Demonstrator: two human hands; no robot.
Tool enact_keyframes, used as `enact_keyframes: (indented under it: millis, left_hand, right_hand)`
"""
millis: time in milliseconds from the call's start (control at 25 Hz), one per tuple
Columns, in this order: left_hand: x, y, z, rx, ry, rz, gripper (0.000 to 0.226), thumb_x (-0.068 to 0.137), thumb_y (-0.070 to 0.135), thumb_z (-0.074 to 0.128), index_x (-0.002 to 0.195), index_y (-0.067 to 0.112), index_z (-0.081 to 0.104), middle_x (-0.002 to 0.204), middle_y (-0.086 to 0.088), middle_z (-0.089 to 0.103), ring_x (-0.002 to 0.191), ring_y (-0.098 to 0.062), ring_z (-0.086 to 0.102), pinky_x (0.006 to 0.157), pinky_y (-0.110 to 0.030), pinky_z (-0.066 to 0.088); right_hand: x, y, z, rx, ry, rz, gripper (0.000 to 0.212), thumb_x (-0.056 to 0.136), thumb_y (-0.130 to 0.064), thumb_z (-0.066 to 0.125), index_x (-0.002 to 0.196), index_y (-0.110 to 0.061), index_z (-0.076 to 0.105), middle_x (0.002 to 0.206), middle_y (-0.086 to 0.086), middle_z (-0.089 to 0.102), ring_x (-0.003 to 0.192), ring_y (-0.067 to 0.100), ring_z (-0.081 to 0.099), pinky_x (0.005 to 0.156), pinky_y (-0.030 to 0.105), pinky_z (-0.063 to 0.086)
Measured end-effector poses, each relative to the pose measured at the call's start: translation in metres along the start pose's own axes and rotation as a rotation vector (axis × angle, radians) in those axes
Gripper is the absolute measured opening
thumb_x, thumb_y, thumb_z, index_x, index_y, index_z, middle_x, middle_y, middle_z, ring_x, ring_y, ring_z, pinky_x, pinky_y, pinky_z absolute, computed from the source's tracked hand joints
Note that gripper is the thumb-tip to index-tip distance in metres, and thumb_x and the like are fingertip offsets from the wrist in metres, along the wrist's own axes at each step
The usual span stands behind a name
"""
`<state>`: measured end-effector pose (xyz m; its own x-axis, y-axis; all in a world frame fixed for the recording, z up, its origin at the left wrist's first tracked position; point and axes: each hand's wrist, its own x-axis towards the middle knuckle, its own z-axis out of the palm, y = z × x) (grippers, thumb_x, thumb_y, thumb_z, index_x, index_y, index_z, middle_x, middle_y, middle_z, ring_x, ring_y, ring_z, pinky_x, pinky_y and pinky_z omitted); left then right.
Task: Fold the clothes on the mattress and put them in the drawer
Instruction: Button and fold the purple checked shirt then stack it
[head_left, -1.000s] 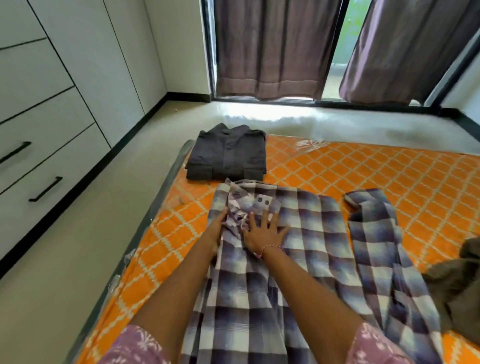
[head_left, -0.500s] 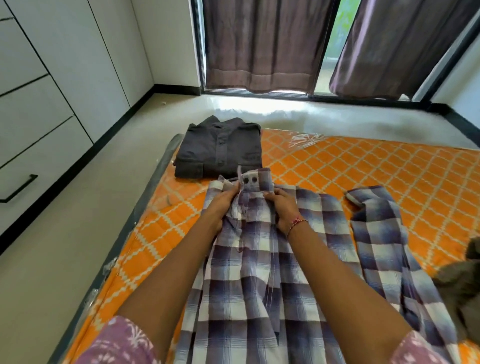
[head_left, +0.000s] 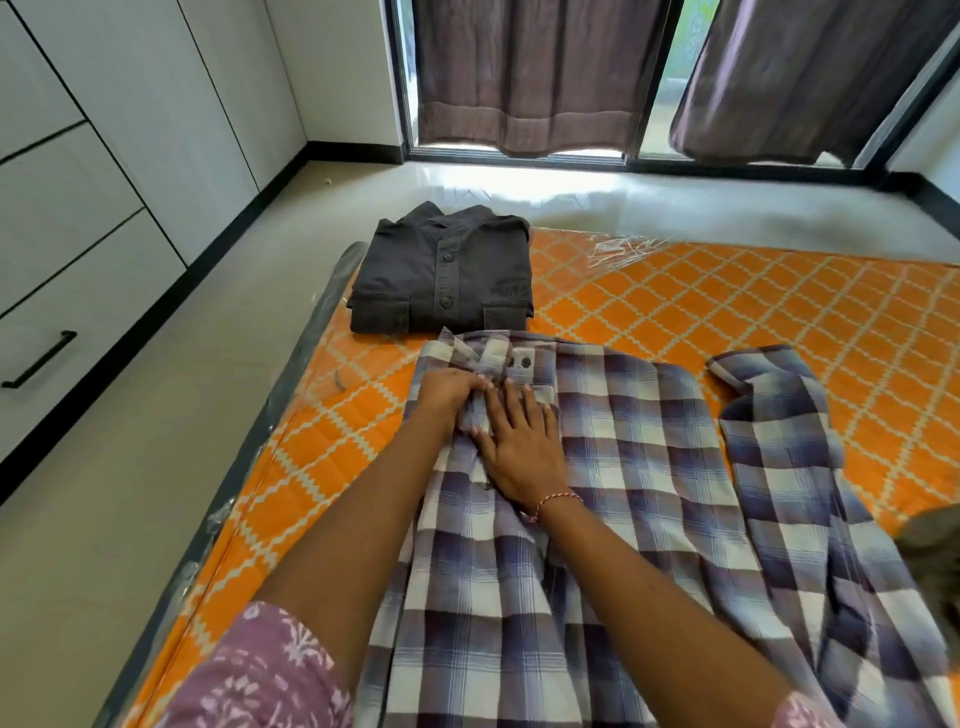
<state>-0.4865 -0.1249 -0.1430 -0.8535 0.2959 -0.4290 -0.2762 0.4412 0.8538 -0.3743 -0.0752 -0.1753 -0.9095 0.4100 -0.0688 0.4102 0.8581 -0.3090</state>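
With my left hand (head_left: 449, 392) pinching the plaid shirt (head_left: 597, 467) collar and my right hand (head_left: 519, 447) flat beside it on the mattress (head_left: 727, 306), the bunched placket may crease if I fold now.

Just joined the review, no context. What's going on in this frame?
A person is folding clothes on an orange patterned mattress. A plaid shirt lies spread out in front of them. The right hand rests flat on its front near the collar, and the left hand bunches the fabric beside it. A dark grey shirt sits already folded at the mattress's far corner. The drawers on the left are closed, so nothing is put away yet.
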Motion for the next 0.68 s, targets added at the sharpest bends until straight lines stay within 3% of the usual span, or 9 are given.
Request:
enact_keyframes:
  millis: [80, 160, 280, 360, 440, 520, 560, 600, 680]
  left_hand:
    - [-0.027, -0.003, -0.003, 0.320, 0.179, 0.254, 0.034, 0.092, 0.006, 0.050, 0.126, 0.007, 0.054, 0.127, -0.014, 0.056, 0.113, -0.031, 0.054, 0.088, -0.038, 0.048]
    - [-0.073, -0.017, -0.006, 0.747, 0.271, 0.520, 0.049, 0.095, 0.013, 0.043, 0.144, 0.016, 0.035, 0.147, -0.009, 0.036, 0.132, -0.028, 0.038, 0.101, -0.039, 0.036]
    - [-0.146, -0.062, -0.004, 0.953, 0.185, 0.383, 0.057, 0.099, 0.025, 0.036, 0.151, 0.020, 0.014, 0.159, -0.011, 0.008, 0.146, -0.025, 0.007, 0.115, -0.045, 0.011]
    - [-0.200, -0.104, -0.008, 1.017, 0.218, 0.382, 0.056, 0.097, 0.031, 0.033, 0.150, 0.017, 0.021, 0.157, -0.016, 0.013, 0.145, -0.030, 0.013, 0.113, -0.050, 0.011]
    - [-0.235, -0.145, -0.019, 1.050, 0.198, 0.416, 0.058, 0.092, 0.038, 0.029, 0.144, 0.014, 0.038, 0.150, -0.019, 0.034, 0.137, -0.033, 0.036, 0.106, -0.054, 0.022]
    - [-0.254, -0.172, -0.041, 1.096, 0.172, 0.401, 0.061, 0.090, 0.043, 0.029, 0.142, 0.011, 0.038, 0.145, -0.019, 0.041, 0.130, -0.034, 0.045, 0.102, -0.056, 0.033]
    - [-0.260, -0.178, -0.050, 1.079, 0.194, 0.401, 0.062, 0.090, 0.045, 0.030, 0.141, 0.010, 0.037, 0.143, -0.020, 0.043, 0.129, -0.035, 0.047, 0.100, -0.056, 0.038]
    - [-0.270, -0.177, -0.059, 1.054, 0.233, 0.397, 0.062, 0.090, 0.046, 0.030, 0.139, 0.010, 0.036, 0.143, -0.021, 0.043, 0.129, -0.037, 0.046, 0.098, -0.057, 0.041]
    - [-0.290, -0.180, -0.061, 1.066, 0.244, 0.437, 0.062, 0.094, 0.052, 0.024, 0.139, 0.011, 0.038, 0.145, -0.021, 0.040, 0.133, -0.036, 0.040, 0.102, -0.057, 0.034]
  right_hand:
    - [0.003, 0.006, 0.000, -0.017, -0.049, 0.051, 0.060, 0.100, -0.051, 0.018, 0.151, -0.029, -0.003, 0.159, 0.004, -0.011, 0.146, 0.024, -0.012, 0.118, 0.045, -0.005]
    - [-0.006, 0.002, -0.010, -0.015, -0.050, 0.044, 0.056, 0.102, -0.044, 0.018, 0.151, -0.028, -0.003, 0.160, 0.006, -0.009, 0.146, 0.025, -0.012, 0.118, 0.048, -0.004]
    - [-0.065, -0.016, -0.017, 0.043, -0.008, 0.129, 0.053, 0.103, -0.034, 0.022, 0.152, -0.025, 0.004, 0.160, 0.008, -0.003, 0.147, 0.026, -0.007, 0.117, 0.050, 0.001]
    - [-0.129, -0.030, -0.010, 0.059, -0.017, 0.194, 0.053, 0.103, -0.036, 0.021, 0.152, -0.028, 0.004, 0.160, 0.008, -0.003, 0.147, 0.026, -0.006, 0.116, 0.050, 0.002]
    - [-0.178, -0.031, 0.002, 0.078, -0.017, 0.187, 0.056, 0.100, -0.046, 0.013, 0.152, -0.028, 0.003, 0.159, 0.004, -0.004, 0.147, 0.023, -0.005, 0.116, 0.050, 0.001]
    - [-0.207, -0.023, 0.001, 0.296, 0.126, 0.223, 0.063, 0.096, -0.051, 0.013, 0.152, -0.021, 0.008, 0.156, -0.003, 0.014, 0.143, 0.018, 0.016, 0.115, 0.044, 0.013]
    - [-0.213, -0.016, -0.006, 0.487, 0.232, 0.299, 0.059, 0.099, -0.046, 0.022, 0.151, -0.016, 0.018, 0.144, -0.003, 0.038, 0.132, 0.016, 0.037, 0.108, 0.037, 0.028]
    - [-0.216, -0.008, -0.012, 0.642, 0.337, 0.395, 0.048, 0.102, -0.035, 0.032, 0.145, -0.012, 0.035, 0.118, -0.001, 0.056, 0.110, 0.017, 0.052, 0.090, 0.031, 0.040]
    - [-0.216, 0.003, -0.021, 0.713, 0.263, 0.534, 0.026, 0.100, -0.024, 0.042, 0.103, -0.011, 0.065, 0.079, 0.002, 0.058, 0.080, 0.024, 0.058, 0.062, 0.027, 0.037]
